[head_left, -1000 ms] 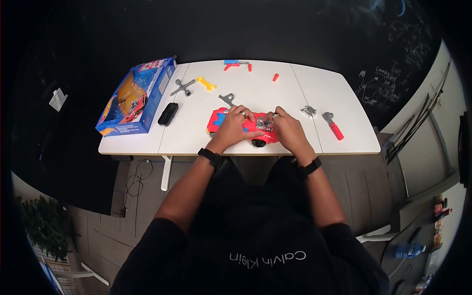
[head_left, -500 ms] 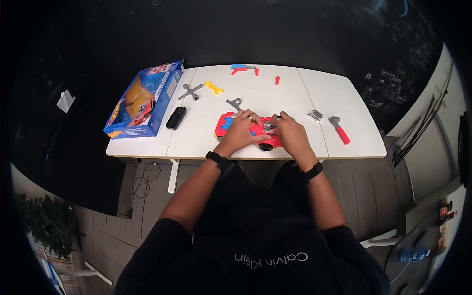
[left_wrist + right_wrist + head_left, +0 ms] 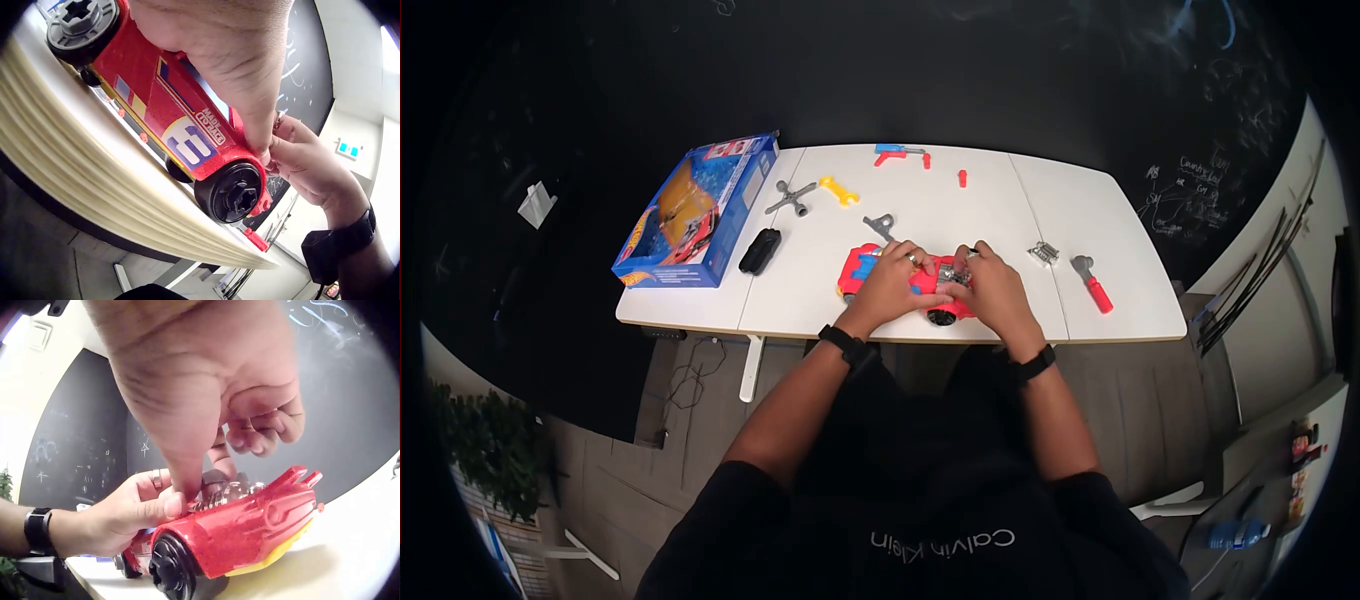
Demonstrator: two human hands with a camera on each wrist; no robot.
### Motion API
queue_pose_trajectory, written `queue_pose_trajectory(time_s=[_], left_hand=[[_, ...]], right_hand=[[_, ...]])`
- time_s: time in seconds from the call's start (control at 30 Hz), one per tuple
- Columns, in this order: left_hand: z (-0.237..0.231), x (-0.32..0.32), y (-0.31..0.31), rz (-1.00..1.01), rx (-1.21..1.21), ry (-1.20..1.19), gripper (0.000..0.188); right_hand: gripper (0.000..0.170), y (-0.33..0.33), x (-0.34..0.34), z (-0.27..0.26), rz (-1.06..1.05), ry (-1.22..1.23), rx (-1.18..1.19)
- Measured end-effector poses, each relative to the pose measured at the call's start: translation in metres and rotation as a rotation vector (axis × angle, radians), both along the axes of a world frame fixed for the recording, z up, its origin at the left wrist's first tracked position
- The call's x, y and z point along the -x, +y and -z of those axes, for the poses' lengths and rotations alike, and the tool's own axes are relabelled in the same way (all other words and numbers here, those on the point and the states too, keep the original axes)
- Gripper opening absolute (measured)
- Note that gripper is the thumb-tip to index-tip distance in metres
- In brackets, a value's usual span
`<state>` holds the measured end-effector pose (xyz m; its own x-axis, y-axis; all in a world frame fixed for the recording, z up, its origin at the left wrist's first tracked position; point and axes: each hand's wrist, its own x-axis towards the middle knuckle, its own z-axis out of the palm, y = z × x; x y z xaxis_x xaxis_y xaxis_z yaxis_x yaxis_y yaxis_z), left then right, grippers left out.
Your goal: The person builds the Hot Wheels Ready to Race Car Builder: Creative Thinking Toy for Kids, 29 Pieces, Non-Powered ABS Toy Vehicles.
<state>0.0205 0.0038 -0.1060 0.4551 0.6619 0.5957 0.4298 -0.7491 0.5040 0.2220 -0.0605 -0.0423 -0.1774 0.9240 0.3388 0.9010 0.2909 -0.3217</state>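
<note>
A red toy car (image 3: 855, 268) with blue parts stands near the table's front edge. My left hand (image 3: 888, 290) grips its middle, with the thumb along the near side, as the left wrist view shows above the car's side (image 3: 144, 81). My right hand (image 3: 1000, 296) is at the silver engine piece (image 3: 232, 494) on top of the car, pinching it between thumb and a finger; the other fingers curl above. Both thumbs are close together. The hands partly hide the car's top.
Behind the car lies a grey tool (image 3: 882, 226). Left are a black piece (image 3: 760, 251), grey cross wrench (image 3: 791, 197), yellow wrench (image 3: 839, 191) and blue box (image 3: 725, 230). A silver piece (image 3: 1043, 252) and red-handled tool (image 3: 1097, 291) lie right; toy drill (image 3: 892, 152) at the back.
The head view has shifted, so the table sits lower in the picture. My right thumb has come nearer to my left thumb over the engine piece. The left hand keeps its hold on the car.
</note>
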Motion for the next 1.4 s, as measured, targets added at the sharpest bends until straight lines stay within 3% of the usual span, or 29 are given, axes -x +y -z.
queue_pose_trajectory(time_s=[0.07, 0.13, 0.27, 0.43, 0.63, 1.1, 1.17, 1.27, 1.33, 1.4], left_hand=[[0.002, -0.002, 0.000, 0.005, -0.007, 0.006, 0.050], [0.003, -0.002, 0.002, -0.013, 0.001, 0.001, 0.050], [-0.002, 0.000, 0.000, -0.012, 0.027, 0.017, 0.051], [-0.003, -0.003, -0.004, -0.006, 0.006, 0.000, 0.054], [0.001, -0.001, -0.002, 0.027, 0.004, 0.004, 0.043], [0.006, -0.001, 0.005, 0.043, -0.005, 0.015, 0.037], [0.006, 0.000, 0.003, 0.027, -0.075, 0.010, 0.038], [-0.002, 0.002, -0.001, 0.017, 0.006, 0.000, 0.040], [0.001, -0.002, 0.000, 0.019, -0.010, 0.004, 0.044], [0.004, -0.002, 0.002, 0.020, 0.004, 0.001, 0.044]], right_hand=[[0.032, 0.002, -0.014, 0.002, -0.030, 0.049, -0.013], [0.019, 0.014, -0.031, 0.010, -0.311, 0.228, -0.017], [0.013, 0.025, -0.032, 0.017, -0.371, 0.124, -0.081], [0.018, 0.015, -0.015, 0.008, -0.152, 0.027, -0.062], [0.020, 0.009, -0.003, 0.009, -0.071, -0.122, -0.160], [0.027, 0.000, 0.015, 0.001, 0.162, -0.390, -0.047], [0.028, 0.003, 0.020, 0.002, 0.176, -0.310, 0.003], [0.031, 0.015, -0.004, 0.019, 0.066, -0.124, -0.118], [0.028, 0.024, -0.020, 0.025, -0.367, 0.431, 0.026], [0.024, 0.027, -0.021, 0.037, -0.336, 0.414, -0.017]])
